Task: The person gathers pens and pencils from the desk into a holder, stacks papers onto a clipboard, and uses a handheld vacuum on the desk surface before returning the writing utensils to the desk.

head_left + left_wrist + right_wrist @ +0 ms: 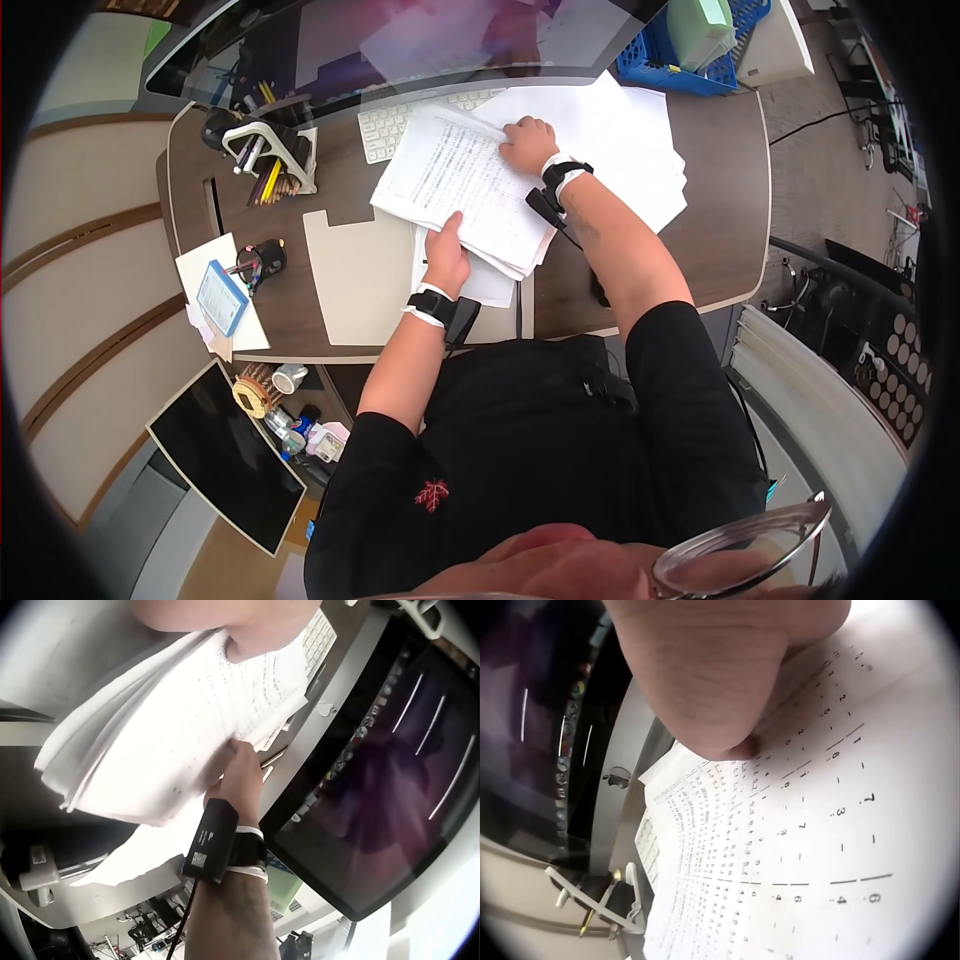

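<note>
A stack of printed sheets [455, 165], covered in rows of small characters, lies slanted over the desk in front of the person. At its near edge the left hand [447, 258] grips the stack, thumb on top and the other fingers hidden beneath. The right hand [529, 146] holds the far right edge with bent fingers; in the left wrist view its thumb rests over the paper. Several sheet edges fan apart along the stack's side [97, 761]. Close up in the right wrist view, the right hand [705, 682] covers part of the printed page [802, 825].
More white sheets [640, 160] spread to the right. Behind the stack are a white keyboard [380, 132] and a large monitor [400, 45]. A pen holder [290, 155] and black pen cup [262, 262] stand left; a blue basket [690, 80] sits at back right.
</note>
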Demonstrator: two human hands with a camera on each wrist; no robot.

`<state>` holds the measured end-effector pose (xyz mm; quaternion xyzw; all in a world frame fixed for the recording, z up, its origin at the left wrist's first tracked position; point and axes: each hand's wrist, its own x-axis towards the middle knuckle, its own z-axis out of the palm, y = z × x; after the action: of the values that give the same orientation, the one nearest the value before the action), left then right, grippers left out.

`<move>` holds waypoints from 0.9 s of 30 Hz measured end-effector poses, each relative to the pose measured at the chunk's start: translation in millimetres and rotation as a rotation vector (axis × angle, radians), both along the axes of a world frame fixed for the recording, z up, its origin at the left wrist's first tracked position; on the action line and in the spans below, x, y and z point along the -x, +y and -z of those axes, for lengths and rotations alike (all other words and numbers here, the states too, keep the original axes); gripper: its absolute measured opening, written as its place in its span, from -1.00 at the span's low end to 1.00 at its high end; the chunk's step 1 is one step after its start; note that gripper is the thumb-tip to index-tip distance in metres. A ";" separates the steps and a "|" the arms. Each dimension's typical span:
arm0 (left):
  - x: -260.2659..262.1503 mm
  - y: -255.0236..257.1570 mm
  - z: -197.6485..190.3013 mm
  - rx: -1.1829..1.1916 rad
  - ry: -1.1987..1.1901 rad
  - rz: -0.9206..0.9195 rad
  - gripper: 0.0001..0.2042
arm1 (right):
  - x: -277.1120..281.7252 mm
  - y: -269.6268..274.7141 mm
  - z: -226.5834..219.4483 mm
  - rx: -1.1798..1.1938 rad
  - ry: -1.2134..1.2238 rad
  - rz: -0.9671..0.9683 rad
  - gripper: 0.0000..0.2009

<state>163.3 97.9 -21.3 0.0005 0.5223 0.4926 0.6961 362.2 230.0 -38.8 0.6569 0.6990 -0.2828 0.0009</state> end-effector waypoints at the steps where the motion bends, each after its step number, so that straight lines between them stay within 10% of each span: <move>1: 3.1 3.6 2.3 0.007 -0.010 0.000 -0.58 | -2.1 1.0 -0.3 0.055 0.040 0.034 -0.58; 5: 15.9 2.1 -3.8 -0.106 0.030 0.009 -0.53 | -4.2 -18.2 -10.0 -0.080 0.384 0.014 -0.68; 10: 57.2 -8.4 -31.5 -0.254 0.352 0.182 -0.26 | -2.2 -97.8 -85.0 0.399 0.826 0.460 -0.47; 16: 70.9 -29.5 -33.7 -0.361 0.661 0.881 -0.38 | -1.9 -213.8 -20.7 0.747 1.402 0.772 -0.42; 22: 70.5 -16.0 17.4 -0.639 1.315 0.929 -0.50 | 29.4 -225.6 -10.8 0.664 1.099 0.933 -0.55; 27: 73.8 13.7 24.3 -0.332 1.055 0.883 -0.60 | 68.6 -204.0 11.9 -0.008 0.361 0.678 -0.57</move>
<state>89.5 111.6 -45.7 0.5573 0.6588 0.1715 0.4753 293.7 26.0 -50.8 0.7904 0.4322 -0.3753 -0.2184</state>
